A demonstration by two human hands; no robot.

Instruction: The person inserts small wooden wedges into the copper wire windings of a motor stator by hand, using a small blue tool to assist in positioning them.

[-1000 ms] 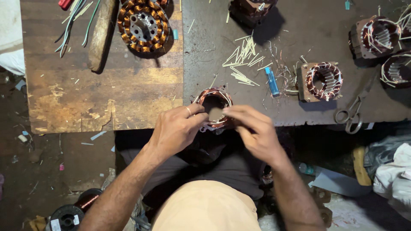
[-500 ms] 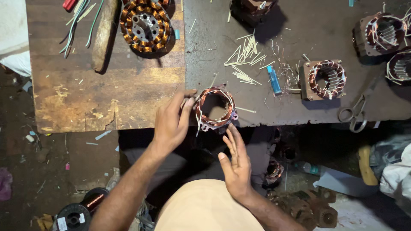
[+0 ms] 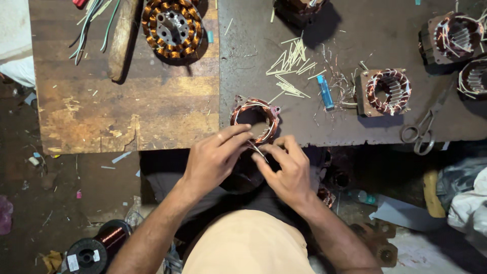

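At the near edge of the surface (image 3: 253, 66), close to its middle, a small stator (image 3: 254, 121) with copper windings sits with its bore open to the camera. Left hand (image 3: 213, 160) reaches in from below, index and middle fingers extended and resting against the stator's near rim. Right hand (image 3: 286, 170) is just beside it, thumb and forefinger pressed together on a thin pale sliver (image 3: 257, 150), apparently an insulation strip, whose other end points toward the windings.

Progress, as a judgement: the coils are already wound and seated in this stator, and the strip is not yet inserted, so wedging or insulating appears to be under way. A loose pile of similar strips (image 3: 289, 68) lies farther back, suggesting more remain to be fitted.

Clearance: the stator sits right at the near edge, with no margin behind the hands. To its left the wooden board (image 3: 127, 109) offers open room. To its right lie a blue lighter (image 3: 325, 92), a second wound stator (image 3: 386, 91) and scissors (image 3: 420, 133), near but apart. A large ring stator (image 3: 172, 25) occupies the far edge.
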